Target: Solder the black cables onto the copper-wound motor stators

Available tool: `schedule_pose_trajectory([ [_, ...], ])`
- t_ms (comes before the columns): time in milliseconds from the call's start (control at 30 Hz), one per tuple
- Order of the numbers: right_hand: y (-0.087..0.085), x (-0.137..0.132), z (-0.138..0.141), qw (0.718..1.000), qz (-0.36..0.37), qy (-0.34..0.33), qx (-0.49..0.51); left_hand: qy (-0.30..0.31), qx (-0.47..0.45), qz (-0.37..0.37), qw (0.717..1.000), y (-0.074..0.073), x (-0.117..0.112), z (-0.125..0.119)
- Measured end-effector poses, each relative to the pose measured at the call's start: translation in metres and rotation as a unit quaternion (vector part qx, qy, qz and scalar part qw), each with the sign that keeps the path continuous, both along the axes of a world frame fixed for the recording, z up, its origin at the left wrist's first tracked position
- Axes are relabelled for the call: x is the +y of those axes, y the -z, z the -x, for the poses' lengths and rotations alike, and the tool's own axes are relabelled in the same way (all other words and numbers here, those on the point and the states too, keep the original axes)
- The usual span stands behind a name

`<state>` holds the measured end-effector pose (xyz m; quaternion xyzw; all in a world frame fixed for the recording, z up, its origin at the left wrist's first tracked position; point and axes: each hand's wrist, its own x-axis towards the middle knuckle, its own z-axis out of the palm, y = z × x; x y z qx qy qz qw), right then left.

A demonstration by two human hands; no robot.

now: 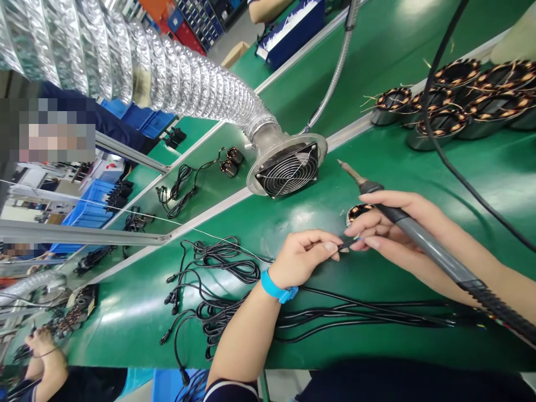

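Note:
My left hand (310,252), with a blue wrist strap (277,287) on its wrist, pinches a black cable (345,244) near its end. In my right hand (402,223) a soldering iron (422,237) lies between thumb and forefinger, its tip pointing up and left. The other fingers of that hand meet at the small coloured wires of the cable end. Just behind these fingertips a wound stator (358,212) stands on the green bench, partly hidden by my right hand.
A fan with a wire guard (288,172) hangs from a silver foil duct (196,78) ahead. Coiled black cables (228,257) lie at left, and straight cable ends (377,312) run in front of me. Several stators (441,125) stand at back right. A co-worker's hands (42,341) show at far left.

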<state>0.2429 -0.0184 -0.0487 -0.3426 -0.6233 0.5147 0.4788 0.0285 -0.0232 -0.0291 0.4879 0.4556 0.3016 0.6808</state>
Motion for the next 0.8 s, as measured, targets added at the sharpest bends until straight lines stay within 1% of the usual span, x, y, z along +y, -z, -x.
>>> schedule_pose_trajectory([
  [100, 0.004, 0.001, -0.002, 0.999, 0.03, -0.024, -0.004, 0.018, -0.002, 0.01, 1.0, 0.0, 0.001, -0.001],
  [167, 0.007, 0.002, -0.002, 1.0, 0.006, -0.011, -0.023, 0.015, 0.006, 0.004, 1.0, 0.0, 0.001, -0.003],
  [200, 0.008, 0.003, -0.002, 0.999, -0.019, 0.003, -0.033, 0.001, 0.006, -0.004, 1.0, 0.0, 0.0, -0.005],
  [267, 0.011, 0.004, 0.001, 0.996, -0.064, 0.027, -0.051, -0.052, -0.01, -0.018, 0.998, 0.002, -0.001, -0.01],
  [333, 0.014, 0.004, 0.004, 0.994, -0.078, 0.034, -0.068, -0.098, -0.035, -0.02, 0.994, 0.005, -0.002, -0.014],
  [367, 0.016, 0.004, 0.006, 0.994, -0.077, 0.036, -0.075, -0.106, -0.043, -0.017, 0.993, 0.006, -0.002, -0.016],
  [467, 0.02, 0.001, 0.01, 0.991, -0.096, 0.048, -0.083, -0.092, -0.031, -0.017, 0.995, 0.008, -0.004, -0.021],
  [567, 0.022, -0.001, 0.011, 0.986, -0.131, 0.052, -0.084, -0.089, -0.024, -0.039, 0.995, 0.007, -0.004, -0.024],
  [700, 0.02, -0.002, 0.01, 0.986, -0.144, 0.047, -0.076, -0.08, 0.0, -0.073, 0.994, 0.004, -0.003, -0.023],
  [767, 0.018, -0.002, 0.01, 0.984, -0.155, 0.059, -0.067, -0.052, 0.026, -0.068, 0.996, 0.003, -0.003, -0.021],
  [800, 0.017, -0.002, 0.01, 0.983, -0.159, 0.062, -0.064, -0.027, 0.029, -0.049, 0.998, 0.003, -0.002, -0.019],
])
